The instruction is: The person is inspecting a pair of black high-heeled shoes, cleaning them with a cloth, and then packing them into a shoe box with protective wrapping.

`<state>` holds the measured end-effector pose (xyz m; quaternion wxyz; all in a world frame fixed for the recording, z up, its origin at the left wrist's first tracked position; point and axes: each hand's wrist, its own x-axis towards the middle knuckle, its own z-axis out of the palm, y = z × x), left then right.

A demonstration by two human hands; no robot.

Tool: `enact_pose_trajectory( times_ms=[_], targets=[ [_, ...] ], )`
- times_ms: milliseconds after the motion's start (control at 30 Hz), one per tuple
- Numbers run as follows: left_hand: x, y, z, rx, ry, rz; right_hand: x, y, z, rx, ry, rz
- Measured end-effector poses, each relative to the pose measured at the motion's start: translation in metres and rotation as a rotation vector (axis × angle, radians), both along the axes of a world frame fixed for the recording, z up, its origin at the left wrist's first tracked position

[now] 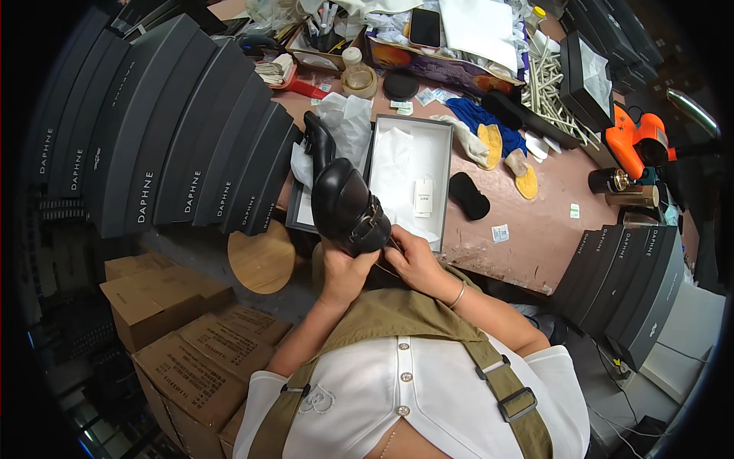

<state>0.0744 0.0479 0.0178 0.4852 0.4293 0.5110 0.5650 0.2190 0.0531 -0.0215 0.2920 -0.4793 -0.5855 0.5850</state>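
Observation:
My left hand (348,271) is closed round a black leather shoe (340,203) with a buckled strap, its toe pointing away from me. Close beside it, the fingers of my right hand (413,262) pinch a thin cord (390,268) at the near end of the shoe; where the cord leads is hidden. Just beyond lies a second black shoe (319,144), partly covered by the held one, next to crumpled white tissue (348,118). An open grey shoe box (445,164) with white paper and a white tag (423,197) inside stands in front of me on the table.
Dark shoe boxes are stacked at the left (164,130) and lower right (627,283). Cardboard cartons (206,367) and a round wooden stool (261,262) stand lower left. Across the table (520,252) lie cloths (482,122), a black pad (468,196) and an orange heat gun (627,145).

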Motion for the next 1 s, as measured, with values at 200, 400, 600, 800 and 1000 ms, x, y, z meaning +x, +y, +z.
enact_pose_trajectory(
  times_ms=[200,400,600,800,1000],
  targets=[
    [-0.01,-0.013,-0.019,-0.063,0.175,-0.078,-0.005,0.002,-0.004,0.062,0.037,0.061],
    [-0.025,0.004,-0.018,-0.13,-0.282,-0.099,0.032,0.001,0.03,-0.446,0.361,0.309],
    [-0.047,0.019,0.003,-0.148,-0.613,-0.18,0.069,-0.005,-0.007,-0.527,0.395,0.146],
    [-0.05,0.021,0.01,-0.255,-0.824,-0.304,0.047,-0.005,0.012,-0.568,0.42,0.09],
    [-0.056,0.027,-0.014,-0.329,-1.136,-0.22,0.037,-0.012,0.01,-0.429,0.543,0.169]
  ],
)
